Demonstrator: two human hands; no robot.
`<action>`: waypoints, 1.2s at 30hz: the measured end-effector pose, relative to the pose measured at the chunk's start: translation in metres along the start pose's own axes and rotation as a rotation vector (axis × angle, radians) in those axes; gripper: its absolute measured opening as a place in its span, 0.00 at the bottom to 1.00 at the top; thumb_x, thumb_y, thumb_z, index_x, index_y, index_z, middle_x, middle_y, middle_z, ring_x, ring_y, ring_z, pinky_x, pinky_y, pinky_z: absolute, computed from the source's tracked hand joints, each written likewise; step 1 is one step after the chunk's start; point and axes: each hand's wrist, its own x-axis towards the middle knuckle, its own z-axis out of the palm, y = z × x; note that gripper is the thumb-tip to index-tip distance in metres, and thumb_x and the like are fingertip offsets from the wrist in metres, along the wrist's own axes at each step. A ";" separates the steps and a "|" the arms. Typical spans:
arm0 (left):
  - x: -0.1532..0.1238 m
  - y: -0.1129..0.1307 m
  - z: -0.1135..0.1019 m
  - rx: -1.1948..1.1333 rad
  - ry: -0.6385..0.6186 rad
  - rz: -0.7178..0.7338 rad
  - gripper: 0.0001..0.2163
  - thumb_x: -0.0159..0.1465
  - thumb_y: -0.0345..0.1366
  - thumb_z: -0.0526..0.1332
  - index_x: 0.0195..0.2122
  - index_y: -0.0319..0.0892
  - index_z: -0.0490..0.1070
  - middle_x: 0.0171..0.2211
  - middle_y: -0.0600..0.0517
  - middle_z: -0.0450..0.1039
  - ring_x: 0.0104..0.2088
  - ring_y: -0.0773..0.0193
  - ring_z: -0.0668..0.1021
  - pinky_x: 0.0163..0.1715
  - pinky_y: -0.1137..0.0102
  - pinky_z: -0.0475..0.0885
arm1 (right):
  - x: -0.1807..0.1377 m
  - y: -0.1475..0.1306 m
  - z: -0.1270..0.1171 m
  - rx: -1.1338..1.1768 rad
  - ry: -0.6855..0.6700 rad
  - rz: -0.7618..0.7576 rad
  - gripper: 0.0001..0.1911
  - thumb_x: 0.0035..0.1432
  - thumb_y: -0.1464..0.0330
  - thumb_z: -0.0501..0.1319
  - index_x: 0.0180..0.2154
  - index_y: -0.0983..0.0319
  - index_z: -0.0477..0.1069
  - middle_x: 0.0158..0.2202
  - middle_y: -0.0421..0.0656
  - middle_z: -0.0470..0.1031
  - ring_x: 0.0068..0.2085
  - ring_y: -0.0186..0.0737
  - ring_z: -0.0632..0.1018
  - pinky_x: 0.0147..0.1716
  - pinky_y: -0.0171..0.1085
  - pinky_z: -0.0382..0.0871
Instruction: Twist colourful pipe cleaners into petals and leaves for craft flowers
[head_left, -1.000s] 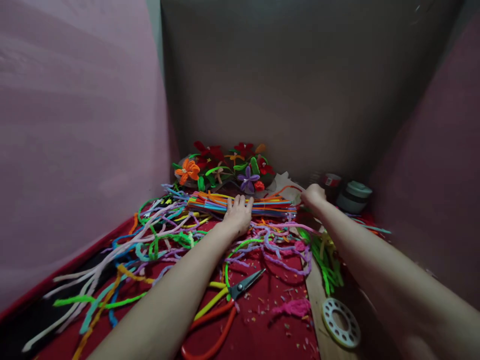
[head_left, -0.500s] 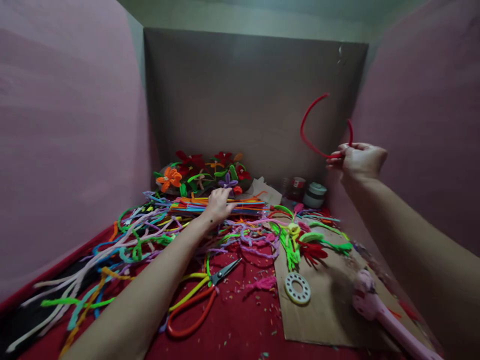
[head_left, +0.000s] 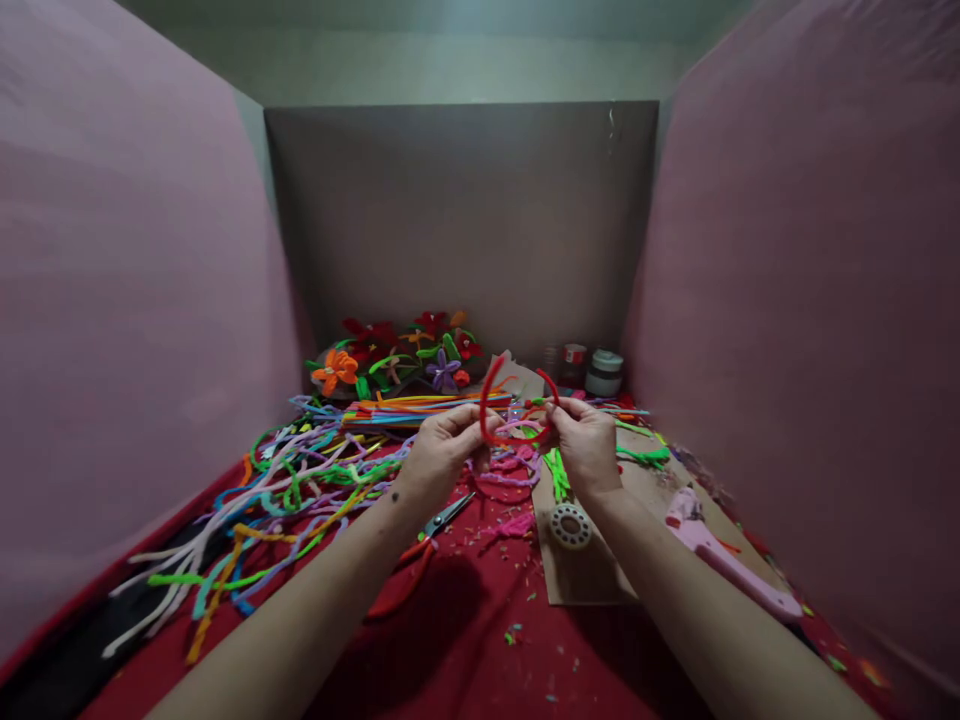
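A red pipe cleaner, bent into an open loop, is held up over the middle of the table. My right hand pinches it at the right side of the curve. At the left side, the thumb and fingers of my left hand close on it. Both free ends of the pipe cleaner point upward. Below my left hand lie scissors with red and yellow handles, partly hidden by my wrist. Behind my hands is a bundle of straight coloured pipe cleaners.
Loose pipe cleaners spread over the left side. Pipe-cleaner flowers stand at the back. On the right are a cardboard sheet, a white ring with holes, a pink glue gun and a lidded jar. Pink side walls flank the table.
My right hand has come down and inward from the upper right with the red pipe cleaner. My left hand has left the bundle and now grips the pipe cleaner too.
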 end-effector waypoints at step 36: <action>-0.007 -0.032 0.000 -0.512 0.170 -0.227 0.11 0.48 0.32 0.67 0.32 0.35 0.71 0.24 0.54 0.70 0.21 0.74 0.71 0.22 0.78 0.68 | -0.050 0.015 0.006 0.339 -0.495 0.473 0.07 0.41 0.68 0.65 0.25 0.66 0.73 0.19 0.37 0.67 0.19 0.27 0.64 0.18 0.30 0.56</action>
